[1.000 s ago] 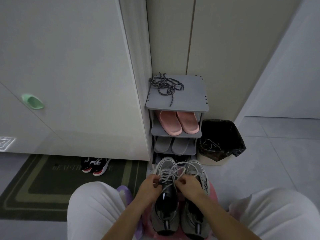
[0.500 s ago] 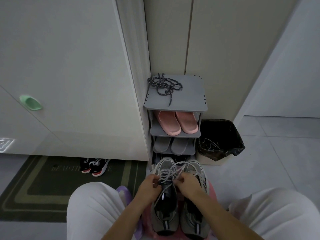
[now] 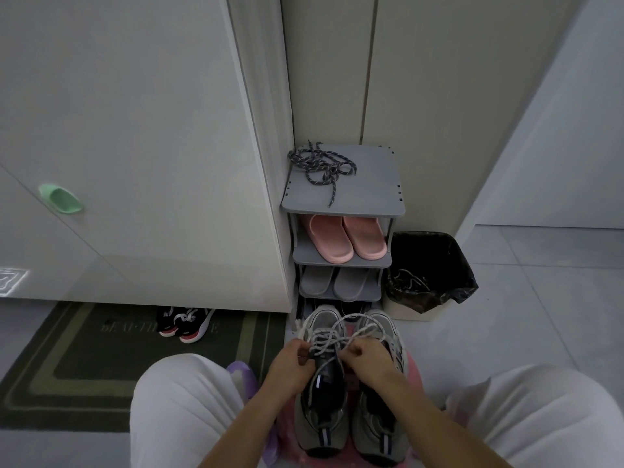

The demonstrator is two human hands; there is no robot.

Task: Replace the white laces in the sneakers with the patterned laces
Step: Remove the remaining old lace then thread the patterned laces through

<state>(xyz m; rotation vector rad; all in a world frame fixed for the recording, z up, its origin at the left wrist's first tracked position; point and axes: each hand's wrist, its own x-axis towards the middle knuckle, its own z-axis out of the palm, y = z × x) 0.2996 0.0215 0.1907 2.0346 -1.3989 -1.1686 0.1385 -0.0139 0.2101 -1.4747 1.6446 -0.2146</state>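
Head view: near centre, the left hand (image 3: 291, 362) and right hand (image 3: 367, 359), fingers curled, each pinch the white laces (image 3: 341, 326) above the sneakers (image 3: 320, 434). The patterned laces (image 3: 320, 163) lie farther off, on top of the shoe rack (image 3: 368, 190).

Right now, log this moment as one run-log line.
step: unlacing sneaker | left hand: pinches white lace | right hand: pinches white lace | patterned laces: lying on shoe rack top, untouched

Grey sneakers (image 3: 319, 434), loose white laces (image 3: 322, 344)
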